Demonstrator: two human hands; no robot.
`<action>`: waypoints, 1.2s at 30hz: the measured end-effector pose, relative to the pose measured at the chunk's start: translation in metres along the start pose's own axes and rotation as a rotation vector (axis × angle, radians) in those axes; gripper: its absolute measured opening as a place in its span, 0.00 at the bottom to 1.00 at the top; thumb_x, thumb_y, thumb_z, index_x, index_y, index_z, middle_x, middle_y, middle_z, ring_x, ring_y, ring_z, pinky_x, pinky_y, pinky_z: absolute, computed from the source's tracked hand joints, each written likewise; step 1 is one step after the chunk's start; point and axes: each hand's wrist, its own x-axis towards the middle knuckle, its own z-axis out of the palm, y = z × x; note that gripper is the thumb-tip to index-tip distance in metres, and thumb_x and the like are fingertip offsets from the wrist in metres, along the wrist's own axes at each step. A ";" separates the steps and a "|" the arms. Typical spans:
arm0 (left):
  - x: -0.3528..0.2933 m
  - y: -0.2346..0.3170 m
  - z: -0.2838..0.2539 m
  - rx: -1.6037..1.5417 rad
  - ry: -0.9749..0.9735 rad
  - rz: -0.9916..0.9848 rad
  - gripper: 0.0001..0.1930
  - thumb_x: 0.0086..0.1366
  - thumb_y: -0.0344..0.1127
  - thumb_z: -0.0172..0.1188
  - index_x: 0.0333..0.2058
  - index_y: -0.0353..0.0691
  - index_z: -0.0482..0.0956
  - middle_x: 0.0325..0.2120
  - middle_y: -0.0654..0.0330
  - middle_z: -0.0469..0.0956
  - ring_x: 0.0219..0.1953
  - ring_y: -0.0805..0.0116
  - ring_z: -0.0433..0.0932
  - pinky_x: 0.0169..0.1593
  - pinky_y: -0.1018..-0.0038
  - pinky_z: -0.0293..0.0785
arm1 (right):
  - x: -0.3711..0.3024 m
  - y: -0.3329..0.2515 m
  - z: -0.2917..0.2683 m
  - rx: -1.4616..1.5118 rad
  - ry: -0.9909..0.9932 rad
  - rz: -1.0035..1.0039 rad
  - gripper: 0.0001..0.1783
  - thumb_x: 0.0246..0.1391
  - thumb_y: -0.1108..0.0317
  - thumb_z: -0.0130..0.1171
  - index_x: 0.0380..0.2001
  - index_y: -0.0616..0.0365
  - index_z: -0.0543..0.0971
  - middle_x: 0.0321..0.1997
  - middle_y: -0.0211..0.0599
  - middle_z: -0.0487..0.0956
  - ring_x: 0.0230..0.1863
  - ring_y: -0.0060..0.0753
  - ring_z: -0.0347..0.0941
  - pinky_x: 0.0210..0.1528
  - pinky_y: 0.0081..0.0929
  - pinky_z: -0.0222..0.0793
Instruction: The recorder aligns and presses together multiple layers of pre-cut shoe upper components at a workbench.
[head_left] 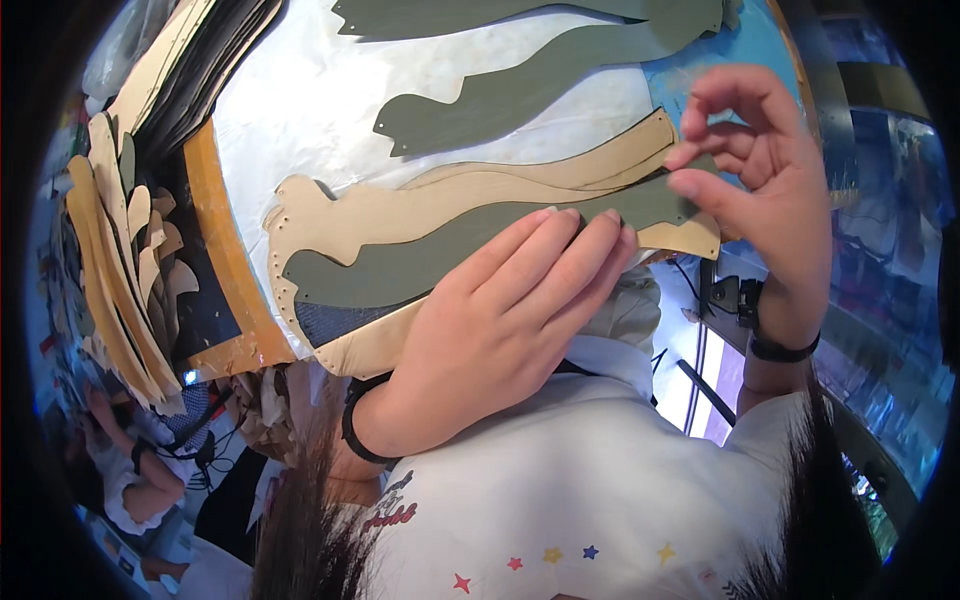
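A long, wavy-edged dark green cut piece (400,262), like leather or sheet material, lies over tan pieces of similar outline. My left hand (510,320) rests flat on it, fingers stretched out and fingertips near its upper edge. At the piece's right end, my right hand (765,165) has thumb and fingertips closed on the green edge; the other fingers are curled. Beneath lies a larger tan piece (335,215) with small holes along its left edge. A patch of dark blue material (345,322) shows between the green piece and the lower tan strip (375,340).
Two more dark green pieces (540,85) lie farther off on a white sheet (290,100) covering the table. Stacks of tan pieces (110,250) and dark-edged pieces (190,80) stand at the left. Brown tape (225,220) runs along the table's left side. Another person's arm (150,480) shows lower left.
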 end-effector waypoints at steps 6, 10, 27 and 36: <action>0.001 0.002 0.000 -0.009 -0.017 -0.043 0.44 0.45 0.31 0.63 0.68 0.43 0.72 0.66 0.63 0.66 0.63 0.61 0.68 0.67 0.64 0.71 | -0.014 -0.006 0.009 0.216 0.118 0.077 0.31 0.49 0.88 0.69 0.56 0.62 0.73 0.52 0.38 0.76 0.53 0.32 0.82 0.56 0.27 0.82; 0.001 0.003 0.002 0.003 -0.013 -0.051 0.45 0.44 0.31 0.64 0.68 0.44 0.73 0.66 0.64 0.66 0.63 0.62 0.68 0.67 0.64 0.71 | -0.025 -0.008 0.035 -0.146 0.379 -0.083 0.18 0.52 0.88 0.68 0.45 0.62 0.80 0.46 0.35 0.82 0.49 0.30 0.85 0.49 0.24 0.84; 0.004 0.000 0.002 0.036 -0.041 -0.002 0.40 0.42 0.33 0.64 0.62 0.40 0.77 0.70 0.65 0.66 0.61 0.60 0.69 0.66 0.65 0.73 | -0.018 0.020 0.041 -0.106 0.487 -0.108 0.09 0.55 0.83 0.70 0.39 0.63 0.84 0.40 0.33 0.86 0.42 0.26 0.86 0.46 0.23 0.84; 0.003 0.000 0.004 0.106 -0.029 0.011 0.40 0.43 0.32 0.62 0.62 0.42 0.78 0.69 0.67 0.66 0.60 0.61 0.69 0.65 0.66 0.73 | -0.015 0.025 0.044 -0.132 0.512 -0.096 0.07 0.55 0.82 0.70 0.37 0.63 0.84 0.38 0.33 0.85 0.39 0.25 0.85 0.46 0.22 0.84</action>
